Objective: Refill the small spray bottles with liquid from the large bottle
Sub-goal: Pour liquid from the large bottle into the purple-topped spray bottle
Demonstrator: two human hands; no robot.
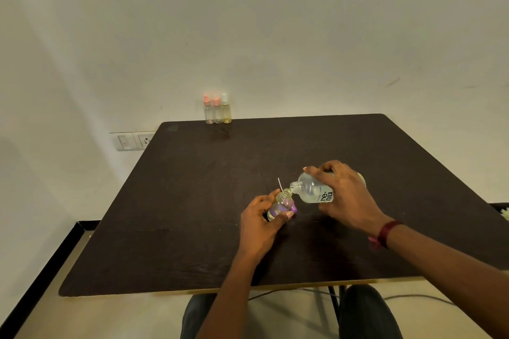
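Large bottle (311,190) tipped, neck at small bottle (282,202) mouth

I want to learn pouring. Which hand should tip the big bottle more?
Probably the right hand: it grips the large bottle, its neck at the open mouth of the small bottle. The left hand holds that bottle.

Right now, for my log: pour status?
Left hand grips small clear spray bottle, uncapped. Right hand tips large clear labelled bottle, mouth at its neck. Nothing blocking.
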